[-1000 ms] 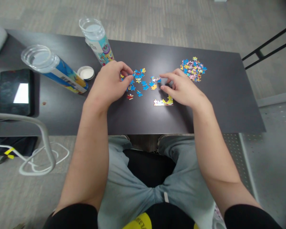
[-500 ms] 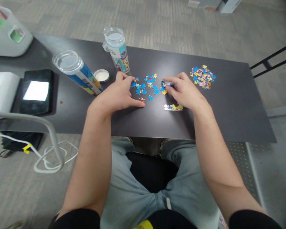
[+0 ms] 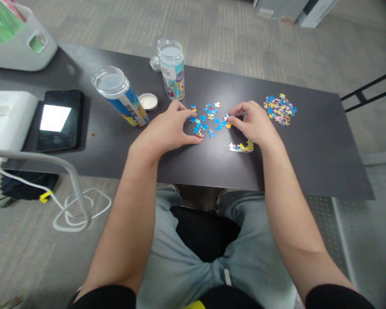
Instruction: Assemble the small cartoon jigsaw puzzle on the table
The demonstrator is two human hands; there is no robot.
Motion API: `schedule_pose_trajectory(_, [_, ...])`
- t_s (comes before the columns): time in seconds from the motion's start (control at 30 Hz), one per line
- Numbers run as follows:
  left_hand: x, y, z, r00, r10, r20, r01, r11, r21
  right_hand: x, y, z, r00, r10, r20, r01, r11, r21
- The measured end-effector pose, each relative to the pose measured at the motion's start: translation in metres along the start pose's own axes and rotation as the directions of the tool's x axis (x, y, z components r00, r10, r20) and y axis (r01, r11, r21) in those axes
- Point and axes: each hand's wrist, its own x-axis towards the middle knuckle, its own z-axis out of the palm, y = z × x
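Loose blue jigsaw puzzle pieces (image 3: pixel 204 126) lie in a small group on the dark table, with some red and yellow parts among them. My left hand (image 3: pixel 167 128) rests at the group's left side, thumb and index finger spread, their tips beside the outer pieces. On the right side, my right hand (image 3: pixel 252 122) pinches a puzzle piece (image 3: pixel 226 117) between thumb and fingers, close over other pieces. Nearer to me lies a joined strip of puzzle pieces (image 3: pixel 240 147), mostly yellow and white with a corner turned upward, just below my right hand.
A heap of mixed pieces (image 3: pixel 280 109) lies farther right on the table (image 3: pixel 321 150). Two clear-topped canisters (image 3: pixel 120 96) (image 3: pixel 173 71) stand at the left with lids (image 3: pixel 148 101) nearby. A black tablet (image 3: pixel 60 121), a white box (image 3: pixel 11 118) and a white basket (image 3: pixel 22 51) are farther left.
The view has shifted, so the table's things appear farther right. My left thumb and index finger have come somewhat closer together by the blue pieces. My right hand stays at the group's right side.
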Motion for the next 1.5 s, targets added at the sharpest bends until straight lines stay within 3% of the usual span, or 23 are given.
schedule_pose_trajectory(0.17, [0.014,0.002,0.012,0.988,-0.026,-0.152,0.032,0.999,0.036,-0.001,-0.007,-0.001,0.999,0.028,0.034,-0.028,0.999,0.017])
schedule_pose_trajectory(0.37, [0.032,0.004,0.021,0.955,-0.113,-0.273,0.141,0.986,0.085,-0.009,-0.002,-0.005,0.999,0.002,-0.036,0.001,0.997,0.078])
schedule_pose_trajectory(0.5, [0.041,-0.002,0.024,0.932,-0.147,-0.332,0.161,0.987,0.015,-0.019,0.008,-0.022,0.999,-0.021,0.043,0.017,0.994,0.105])
schedule_pose_trajectory(0.67, [0.052,-0.006,0.031,0.929,-0.122,-0.35,0.114,0.993,-0.042,-0.031,0.023,-0.05,0.982,-0.033,0.188,0.014,0.995,0.098])
schedule_pose_trajectory(0.83, [0.054,0.006,0.028,0.937,-0.124,-0.328,0.12,0.992,-0.033,-0.04,0.041,-0.064,0.966,-0.046,0.256,0.024,0.996,0.09])
schedule_pose_trajectory(0.93, [0.056,0.014,0.027,0.941,-0.127,-0.312,0.122,0.992,-0.038,-0.044,0.05,-0.069,0.964,-0.057,0.261,0.041,0.997,0.066])
schedule_pose_trajectory(1.17, [0.071,0.04,0.049,0.957,0.076,-0.28,-0.08,0.997,-0.004,-0.056,0.064,-0.082,0.969,-0.051,0.244,0.029,0.995,0.091])
schedule_pose_trajectory(1.33, [0.076,0.055,0.055,0.975,0.026,-0.22,-0.02,0.999,0.029,-0.064,0.068,-0.091,0.97,-0.002,0.243,-0.019,0.996,0.086])
schedule_pose_trajectory(1.5, [0.08,0.056,0.052,0.982,0.004,-0.189,0.007,0.998,0.06,-0.072,0.069,-0.095,0.973,0.017,0.229,-0.038,0.995,0.089])
